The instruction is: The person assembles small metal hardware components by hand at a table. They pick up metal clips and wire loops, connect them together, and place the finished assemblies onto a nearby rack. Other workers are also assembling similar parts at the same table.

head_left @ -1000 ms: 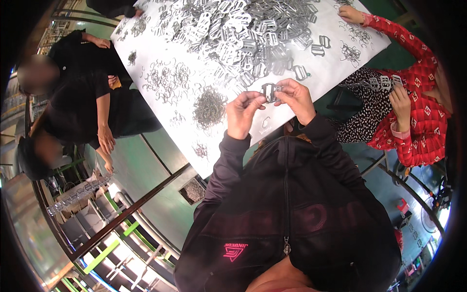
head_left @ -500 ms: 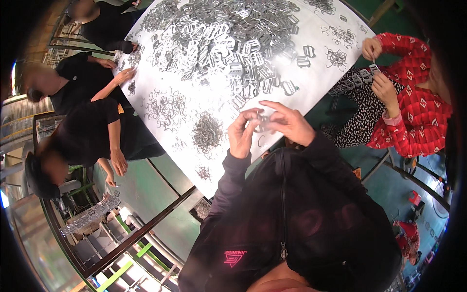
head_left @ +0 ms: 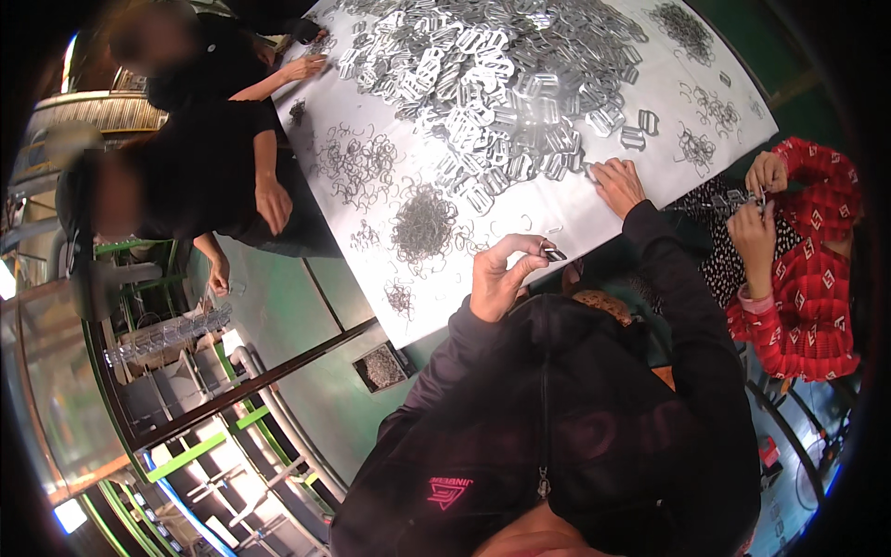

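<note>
Between the thumb and fingers of my left hand [head_left: 501,277] is a small metal slider buckle [head_left: 554,252], above the near edge of the white table [head_left: 566,209]. My right hand [head_left: 619,188] reaches forward onto the table, palm down with fingers stretched out and slightly bent. Its fingertips come down beside the right side of a large heap of silver slider buckles [head_left: 501,111]; nothing shows in its grip, though the undersides of the fingers are hidden. A dense pile of thin wire hooks [head_left: 424,226] lies left of my left hand.
More loose hooks [head_left: 357,165] spread along the left side, with small hook piles [head_left: 696,148] at the right. Two buckles [head_left: 635,137] lie apart from the heap. At the right, a person in a red patterned jacket [head_left: 798,251] handles buckles; people in black [head_left: 200,186] are at the left.
My hands have parted: the right has gone forward and right to the heap's side, while the left keeps the buckle near the table edge. The whole view has shifted.
</note>
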`<state>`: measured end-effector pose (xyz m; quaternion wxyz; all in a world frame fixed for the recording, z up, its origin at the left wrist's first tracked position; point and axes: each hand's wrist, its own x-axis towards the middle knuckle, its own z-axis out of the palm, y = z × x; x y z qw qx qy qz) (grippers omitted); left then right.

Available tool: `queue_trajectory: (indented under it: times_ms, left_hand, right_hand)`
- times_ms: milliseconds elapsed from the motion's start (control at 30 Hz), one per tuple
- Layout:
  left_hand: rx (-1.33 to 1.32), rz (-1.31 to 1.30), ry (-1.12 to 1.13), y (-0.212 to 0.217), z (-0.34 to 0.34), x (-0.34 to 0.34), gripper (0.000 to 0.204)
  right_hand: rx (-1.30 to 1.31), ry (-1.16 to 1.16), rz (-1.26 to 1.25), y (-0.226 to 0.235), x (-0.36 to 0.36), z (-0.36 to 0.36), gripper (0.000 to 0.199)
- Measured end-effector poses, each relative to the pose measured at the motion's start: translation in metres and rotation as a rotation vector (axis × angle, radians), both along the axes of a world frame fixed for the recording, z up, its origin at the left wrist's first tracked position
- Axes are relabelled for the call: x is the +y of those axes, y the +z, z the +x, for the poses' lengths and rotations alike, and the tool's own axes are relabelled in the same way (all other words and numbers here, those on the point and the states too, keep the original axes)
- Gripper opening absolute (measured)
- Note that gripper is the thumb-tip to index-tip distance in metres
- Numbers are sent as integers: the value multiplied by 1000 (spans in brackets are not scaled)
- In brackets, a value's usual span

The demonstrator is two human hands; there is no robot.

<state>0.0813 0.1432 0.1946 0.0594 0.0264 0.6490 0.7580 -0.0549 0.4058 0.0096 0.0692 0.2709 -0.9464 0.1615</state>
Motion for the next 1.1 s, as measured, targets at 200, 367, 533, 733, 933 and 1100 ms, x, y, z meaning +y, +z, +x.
queue_trajectory:
  times_ms: [200,367,533,733,933,1100]
  left_hand:
    - [103,-123,67,-10,-2,-4,8]
    - [226,-354,20,0,-16,0,6]
    - [285,-380,93,-5,-23,15,9]
    - [419,-415,316,-17,-13,40,14]
    - [370,-419,647,-16,12,41,17]
    - [412,-274,1034,-15,55,9,58]
  right_hand:
    - [-466,-347,-1061,58,-43,15,27]
    - [-765,-189,-1211,156,-68,66,38]
    - [-664,-192,-1058,195,-70,85,35]
    - [-508,-133,-964,201,-58,86,30]
    - [-613,-52,-1201,205,-84,69,30]
    - [-912,227,-1231,209,-128,45,28]
